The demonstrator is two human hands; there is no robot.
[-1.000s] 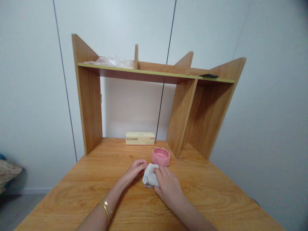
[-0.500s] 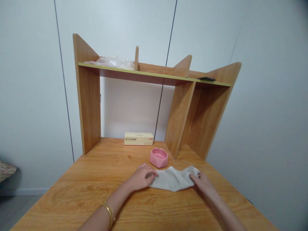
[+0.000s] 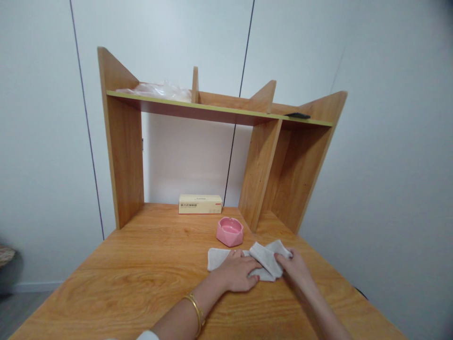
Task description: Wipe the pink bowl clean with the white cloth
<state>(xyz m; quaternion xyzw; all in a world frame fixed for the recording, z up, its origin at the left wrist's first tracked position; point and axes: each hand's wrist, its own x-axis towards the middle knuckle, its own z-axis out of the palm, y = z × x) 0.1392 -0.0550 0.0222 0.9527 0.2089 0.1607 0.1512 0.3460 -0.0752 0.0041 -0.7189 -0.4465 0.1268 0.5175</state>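
Note:
A light grey cloth lies on the desk, its right part folded over and bunched up. My left hand rests on top of the middle of the cloth, fingers stretched out and apart, pressing on it rather than gripping. At the right end, my right hand pinches a raised corner of the cloth between thumb and fingers. Just behind the cloth stands a pink faceted ashtray, touched by neither hand.
A cream cling-film box sits at the back of the wooden desk. Above the desk rises a wooden shelf unit, bearing a clear plastic bag and a flat black item.
My left hand has moved right, from the cloth's left end onto its middle. My right hand keeps its corner, and the cloth's right part is now folded over.

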